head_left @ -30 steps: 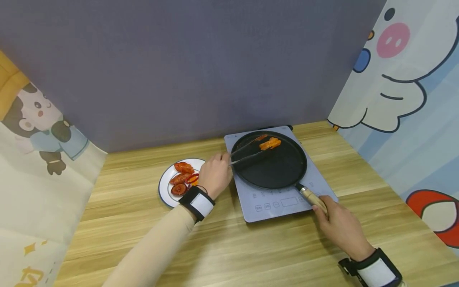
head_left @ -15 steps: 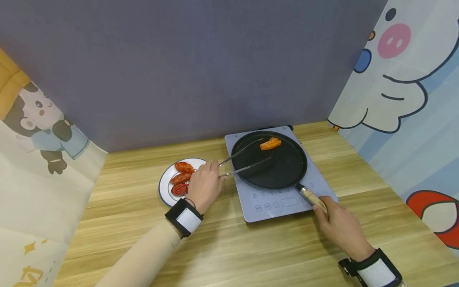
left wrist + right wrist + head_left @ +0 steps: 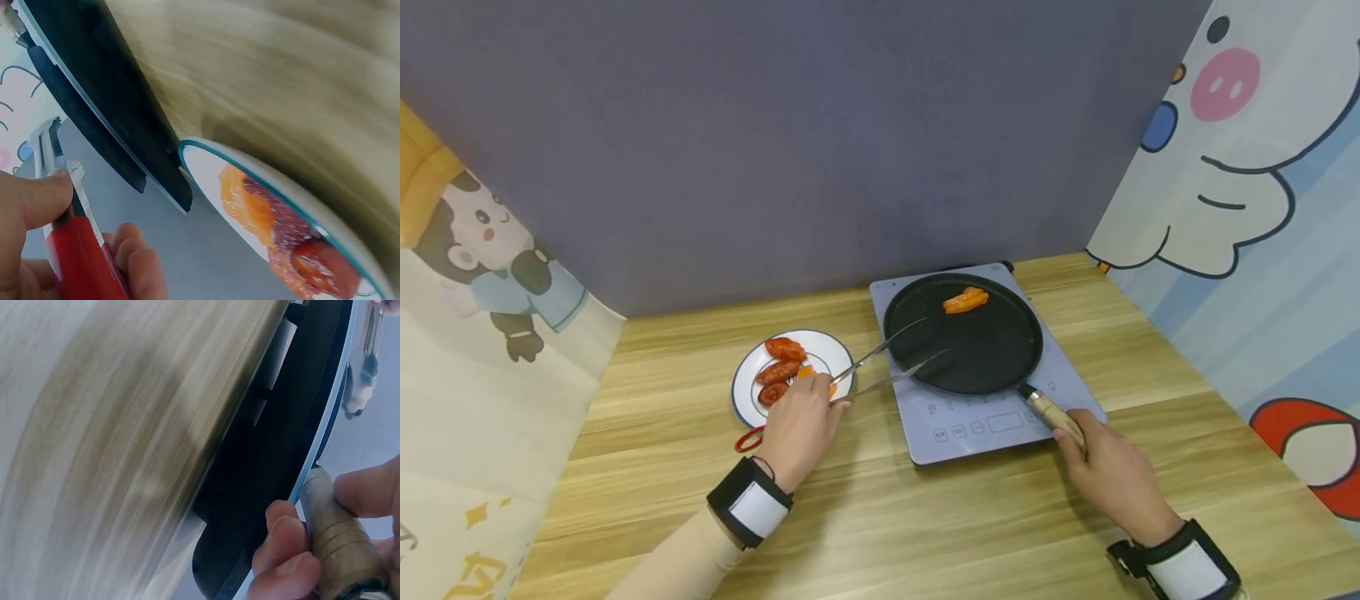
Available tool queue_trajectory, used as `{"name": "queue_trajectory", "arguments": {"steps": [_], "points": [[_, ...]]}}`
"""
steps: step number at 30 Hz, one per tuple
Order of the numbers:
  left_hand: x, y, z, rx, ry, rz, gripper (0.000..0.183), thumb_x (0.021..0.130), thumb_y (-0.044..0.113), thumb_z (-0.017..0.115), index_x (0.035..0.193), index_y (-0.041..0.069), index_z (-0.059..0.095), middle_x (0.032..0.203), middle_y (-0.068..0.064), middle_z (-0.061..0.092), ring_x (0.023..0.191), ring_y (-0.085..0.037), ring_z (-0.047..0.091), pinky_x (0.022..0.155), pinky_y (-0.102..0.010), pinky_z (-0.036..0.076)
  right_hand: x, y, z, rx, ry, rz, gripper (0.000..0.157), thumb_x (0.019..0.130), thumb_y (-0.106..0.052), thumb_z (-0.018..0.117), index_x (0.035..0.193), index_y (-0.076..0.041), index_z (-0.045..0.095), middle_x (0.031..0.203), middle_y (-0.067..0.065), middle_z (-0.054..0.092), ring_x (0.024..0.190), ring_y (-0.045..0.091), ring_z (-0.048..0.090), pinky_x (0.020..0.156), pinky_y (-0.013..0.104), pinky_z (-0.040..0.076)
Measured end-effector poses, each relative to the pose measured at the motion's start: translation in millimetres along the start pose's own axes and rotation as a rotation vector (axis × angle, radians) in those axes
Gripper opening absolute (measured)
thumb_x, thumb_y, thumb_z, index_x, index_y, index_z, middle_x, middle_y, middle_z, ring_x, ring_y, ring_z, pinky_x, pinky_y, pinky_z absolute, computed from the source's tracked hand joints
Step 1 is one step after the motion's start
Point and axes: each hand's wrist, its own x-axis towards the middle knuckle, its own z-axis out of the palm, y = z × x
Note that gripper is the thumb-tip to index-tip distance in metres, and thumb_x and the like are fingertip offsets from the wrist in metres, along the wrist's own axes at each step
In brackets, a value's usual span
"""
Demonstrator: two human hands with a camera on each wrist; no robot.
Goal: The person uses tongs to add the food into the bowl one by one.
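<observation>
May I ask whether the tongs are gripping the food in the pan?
No, the tongs are spread, with their tips apart from that food.

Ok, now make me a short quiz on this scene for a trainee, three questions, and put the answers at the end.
1. What tool does the left hand hold?

2. True or false: the right hand grips the handle of the pan.

3. What does the pan stand on?
a) the plate
b) the cooktop
c) the bare table

Key:
1. Tongs.
2. True.
3. b.
</observation>
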Motion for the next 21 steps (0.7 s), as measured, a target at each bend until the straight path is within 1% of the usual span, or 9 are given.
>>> {"name": "queue_trajectory", "arguments": {"steps": [5,8,12,15,18,19,21], "points": [[-15.5,-9.5,-4.9,0.046,-0.002,-0.039,0.035,0.078,0.033,0.068,0.090,0.005,0.051,0.072,-0.007,0.054,0.058,-0.027,0.053,0.038,-0.042,0.042,-0.2,-0.2,-0.4,0.002,-0.003,0.000,0.026,0.090,-0.026,0.052,0.104,-0.005,0.049,0.055,0.000,0.040,0.043,0.012,0.034,0.034,0.032,0.027],[-23.4,-15.3,-8.1,0.045,-0.005,-0.072,0.034,0.078,0.033,0.068,0.091,0.007,0.051,0.070,-0.006,0.054,0.056,-0.026,0.052,0.036,-0.041,0.040,-0.3,-0.1,-0.2,0.000,-0.003,0.001,0.027,0.090,-0.027,0.051,0.105,-0.004,0.049,0.055,0.000,0.040,0.043,0.012,0.034,0.034,0.032,0.027],[-32.0,-22.0,-11.9,0.031,0.005,-0.087,0.037,0.079,0.033,0.067,0.102,0.007,0.055,0.074,-0.006,0.058,0.056,-0.024,0.053,0.038,-0.039,0.040,-0.2,0.2,-0.1,-0.002,-0.001,0.003,0.028,0.090,-0.027,0.051,0.106,-0.004,0.049,0.055,0.000,0.040,0.043,0.012,0.034,0.034,0.032,0.027],[-38.9,-26.7,-13.6,0.037,0.021,-0.091,0.039,0.078,0.035,0.068,0.102,0.007,0.056,0.072,-0.006,0.058,0.050,-0.023,0.050,0.035,-0.036,0.036,0.1,0.3,0.0,-0.002,0.002,0.002,0.028,0.090,-0.027,0.051,0.105,-0.004,0.049,0.055,0.000,0.039,0.043,0.012,0.034,0.034,0.031,0.027],[-45.1,-30.9,-15.1,0.038,0.035,-0.103,0.037,0.077,0.038,0.068,0.094,0.008,0.053,0.066,-0.006,0.055,0.043,-0.023,0.046,0.033,-0.035,0.030,0.3,0.4,-0.2,-0.004,0.002,0.000,0.027,0.090,-0.027,0.051,0.105,-0.004,0.049,0.055,0.000,0.039,0.043,0.012,0.034,0.034,0.031,0.027],[-47.0,-32.2,-15.7,0.035,0.037,-0.107,0.037,0.077,0.038,0.068,0.092,0.008,0.051,0.066,-0.007,0.054,0.043,-0.024,0.045,0.033,-0.035,0.029,0.2,0.3,-0.2,-0.003,0.000,0.001,0.028,0.090,-0.027,0.051,0.105,-0.004,0.049,0.055,0.000,0.039,0.043,0.012,0.034,0.034,0.031,0.027],[-50.2,-34.8,-16.8,0.029,0.037,-0.118,0.038,0.077,0.039,0.067,0.093,0.009,0.050,0.067,-0.008,0.055,0.044,-0.025,0.046,0.033,-0.036,0.030,0.2,0.2,-0.4,-0.002,-0.003,0.002,0.028,0.090,-0.028,0.051,0.105,-0.004,0.049,0.055,0.000,0.039,0.043,0.012,0.034,0.034,0.032,0.027]]}}
